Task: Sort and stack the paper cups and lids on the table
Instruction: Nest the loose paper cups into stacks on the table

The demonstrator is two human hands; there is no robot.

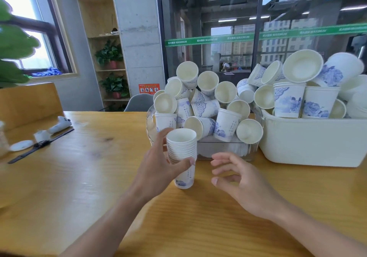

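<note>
Stack of paper cups (181, 157): nested, upright, white with blue print and a column of small script too small to read; stands on the table (79, 177) near its middle. Left hand (158, 163): grip curled round the stack, thumb across its front. Right hand (242, 179): grip loosely open, fingers half bent, holding nothing, just beside the stack. Clear bin (228, 149): toward the far edge, heaped with loose cups (206, 97) lying at all angles. White tub (313, 141): toward the far right corner, also heaped with cups. Green band (258, 35) on the glass wall behind: reads "MAXIMUM", repeated. Watch (40, 144): near the left edge.
</note>
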